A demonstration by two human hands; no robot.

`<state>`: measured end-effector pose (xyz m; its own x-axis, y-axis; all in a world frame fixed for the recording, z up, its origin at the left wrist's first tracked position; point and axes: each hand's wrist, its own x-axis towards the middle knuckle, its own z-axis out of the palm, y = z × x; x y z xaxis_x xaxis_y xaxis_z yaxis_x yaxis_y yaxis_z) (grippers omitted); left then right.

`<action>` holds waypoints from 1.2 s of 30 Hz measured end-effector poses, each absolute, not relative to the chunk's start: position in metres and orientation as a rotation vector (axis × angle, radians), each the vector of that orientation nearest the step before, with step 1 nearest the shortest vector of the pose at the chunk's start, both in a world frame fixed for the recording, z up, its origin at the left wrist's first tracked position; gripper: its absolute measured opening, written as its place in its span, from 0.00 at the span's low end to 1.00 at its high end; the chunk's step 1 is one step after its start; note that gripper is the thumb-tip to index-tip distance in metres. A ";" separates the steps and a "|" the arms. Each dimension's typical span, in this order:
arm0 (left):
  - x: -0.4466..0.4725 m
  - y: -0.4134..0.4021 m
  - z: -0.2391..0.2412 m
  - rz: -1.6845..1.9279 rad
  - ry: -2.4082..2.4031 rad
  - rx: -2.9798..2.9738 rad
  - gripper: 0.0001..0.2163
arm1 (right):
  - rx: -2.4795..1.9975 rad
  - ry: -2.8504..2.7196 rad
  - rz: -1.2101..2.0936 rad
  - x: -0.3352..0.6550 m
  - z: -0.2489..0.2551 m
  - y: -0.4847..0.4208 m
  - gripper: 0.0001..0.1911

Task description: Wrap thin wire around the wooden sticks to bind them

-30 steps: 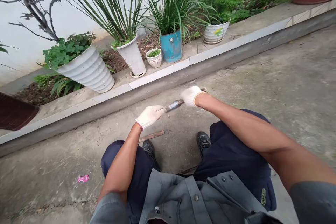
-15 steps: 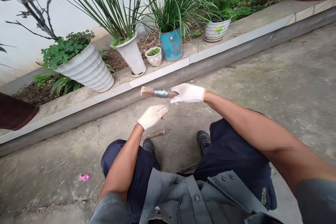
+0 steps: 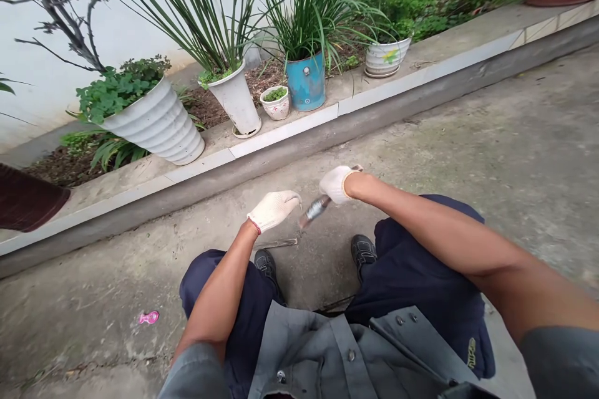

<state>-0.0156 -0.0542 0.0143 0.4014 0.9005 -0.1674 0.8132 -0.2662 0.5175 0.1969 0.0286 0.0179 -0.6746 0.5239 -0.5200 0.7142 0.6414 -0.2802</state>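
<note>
My right hand [image 3: 335, 183], in a white knit glove, is closed around a wooden stick [image 3: 305, 222]. Silvery wire [image 3: 317, 207] is wound round the stick's middle, and the stick slants down and left, blurred by motion. Just left of it, my left hand [image 3: 274, 209], gloved too, has its fingers pinched together at the wire's thin loose end, which barely shows. A second, flat wooden strip [image 3: 281, 242] lies on the concrete below my left hand, near my left shoe.
A low tiled ledge [image 3: 285, 134] runs across in front, carrying a ribbed white pot [image 3: 156, 121], a tall white pot [image 3: 236, 100], a small pot [image 3: 276, 106], a blue bucket [image 3: 306, 84] and a white bowl-shaped pot [image 3: 387, 57]. A pink item [image 3: 149, 317] lies on the ground at left.
My right hand has turned over and moved slightly right and down, swinging the wire-wound stick from nearly level to slanting down and left. My left hand has barely moved.
</note>
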 end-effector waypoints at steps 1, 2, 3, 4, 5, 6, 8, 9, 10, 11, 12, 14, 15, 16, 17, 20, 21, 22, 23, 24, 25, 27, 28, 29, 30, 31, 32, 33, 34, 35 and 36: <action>-0.016 -0.054 0.014 0.228 1.454 2.128 0.17 | 0.882 2.450 -0.704 0.200 0.018 0.026 0.09; -0.017 -0.054 0.014 0.242 1.450 2.115 0.17 | 0.779 2.432 -0.754 0.203 0.020 0.024 0.09; -0.017 -0.054 0.013 0.257 1.445 2.096 0.17 | 0.684 2.428 -0.813 0.207 0.022 0.023 0.10; -0.016 -0.054 0.013 0.275 1.436 2.077 0.17 | 0.615 2.443 -0.877 0.210 0.024 0.022 0.10; -0.015 -0.055 0.012 0.290 1.418 2.058 0.16 | 0.588 2.476 -0.940 0.212 0.027 0.023 0.11; -0.014 -0.055 0.012 0.306 1.409 2.035 0.14 | 0.600 2.523 -0.998 0.215 0.031 0.025 0.12; -0.012 -0.056 0.012 0.328 1.428 1.983 0.13 | 0.738 2.653 -1.083 0.216 0.037 0.030 0.14; -0.011 -0.056 0.012 0.334 1.444 1.961 0.14 | 0.857 2.721 -1.088 0.216 0.040 0.033 0.15; -0.010 -0.056 0.013 0.339 1.461 1.946 0.15 | 1.002 2.775 -1.044 0.215 0.042 0.036 0.16; -0.010 -0.056 0.015 0.342 1.472 1.942 0.16 | 1.152 2.813 -0.961 0.213 0.043 0.040 0.17; -0.009 -0.056 0.016 0.343 1.473 1.948 0.17 | 1.293 2.827 -0.854 0.212 0.043 0.043 0.17; -0.010 -0.056 0.019 0.328 1.457 1.968 0.17 | 1.508 2.788 -0.647 0.209 0.043 0.049 0.17; -0.010 -0.056 0.020 0.317 1.461 1.974 0.17 | 1.574 2.755 -0.560 0.207 0.041 0.051 0.17; -0.011 -0.056 0.022 0.304 1.465 1.984 0.17 | 1.613 2.714 -0.480 0.206 0.040 0.053 0.16; -0.012 -0.056 0.022 0.296 1.472 1.997 0.17 | 1.619 2.658 -0.408 0.205 0.037 0.053 0.16; -0.016 -0.055 0.024 0.272 1.504 2.040 0.18 | 1.510 2.471 -0.226 0.201 0.028 0.048 0.17; -0.017 -0.055 0.024 0.259 1.510 2.057 0.18 | 1.433 2.433 -0.202 0.200 0.025 0.045 0.18; -0.018 -0.055 0.024 0.245 1.512 2.069 0.18 | 1.334 2.413 -0.201 0.200 0.021 0.040 0.18; -0.019 -0.054 0.024 0.230 1.513 2.081 0.18 | 1.218 2.407 -0.218 0.200 0.019 0.036 0.17; -0.019 -0.054 0.024 0.218 1.511 2.092 0.17 | 1.095 2.408 -0.251 0.200 0.017 0.032 0.16; -0.020 -0.054 0.024 0.211 1.510 2.099 0.17 | 0.966 2.407 -0.302 0.202 0.016 0.028 0.15; -0.020 -0.054 0.025 0.211 1.506 2.100 0.17 | 0.743 2.403 -0.437 0.206 0.016 0.023 0.12; -0.020 -0.054 0.025 0.216 1.500 2.099 0.17 | 0.657 2.414 -0.519 0.209 0.018 0.022 0.11; -0.020 -0.054 0.025 0.224 1.493 2.098 0.18 | 0.591 2.428 -0.605 0.213 0.021 0.023 0.11; -0.020 -0.054 0.025 0.232 1.486 2.095 0.18 | 0.545 2.447 -0.689 0.216 0.024 0.024 0.11; -0.020 -0.053 0.024 0.237 1.482 2.094 0.18 | 0.521 2.471 -0.766 0.220 0.028 0.026 0.11; -0.020 -0.052 0.022 0.242 1.479 2.095 0.18 | 0.520 2.503 -0.828 0.224 0.032 0.028 0.12; -0.021 -0.051 0.020 0.249 1.472 2.098 0.17 | 0.538 2.540 -0.874 0.226 0.035 0.030 0.12; -0.021 -0.051 0.018 0.258 1.457 2.097 0.16 | 0.575 2.579 -0.905 0.229 0.039 0.032 0.12; -0.021 -0.050 0.015 0.272 1.438 2.090 0.14 | 0.629 2.620 -0.924 0.230 0.042 0.034 0.12; -0.021 -0.049 0.012 0.286 1.422 2.076 0.13 | 0.697 2.662 -0.930 0.230 0.044 0.035 0.13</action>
